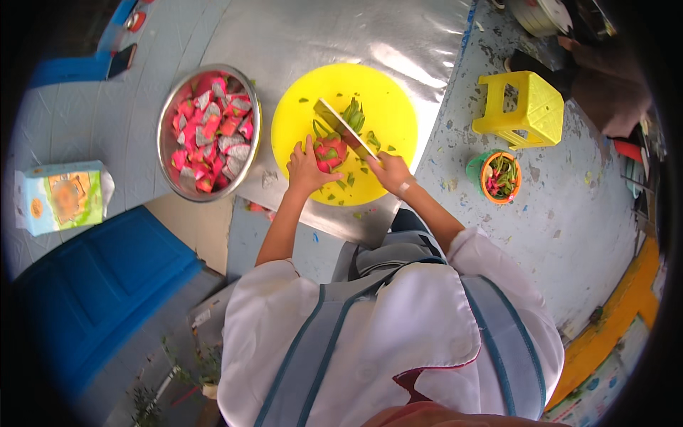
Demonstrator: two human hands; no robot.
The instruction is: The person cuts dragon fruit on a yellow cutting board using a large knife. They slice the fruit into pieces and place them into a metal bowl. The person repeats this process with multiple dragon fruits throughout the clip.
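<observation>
My left hand (309,169) is spread around a whole dragon fruit (328,152) on a round yellow cutting board (392,184), with fingers on its left side and the thumb in front. My right hand (391,172) grips the handle end of a wide-bladed kitchen knife (344,128). The blade slants up and left, close along the fruit's right side; whether it touches the skin I cannot tell. Cut green dragon fruit tips (353,115) lie behind the blade, and small green trimmings (373,140) are scattered over the board.
A metal bowl (161,144) of cut dragon fruit pieces (211,125) stands left of the board on the metal tabletop (320,26). A patterned packet (64,197) lies farther left. On the floor at right are a yellow plastic stool (541,115) and an orange-rimmed bin (483,179) with peelings. Another person (608,101) is beyond.
</observation>
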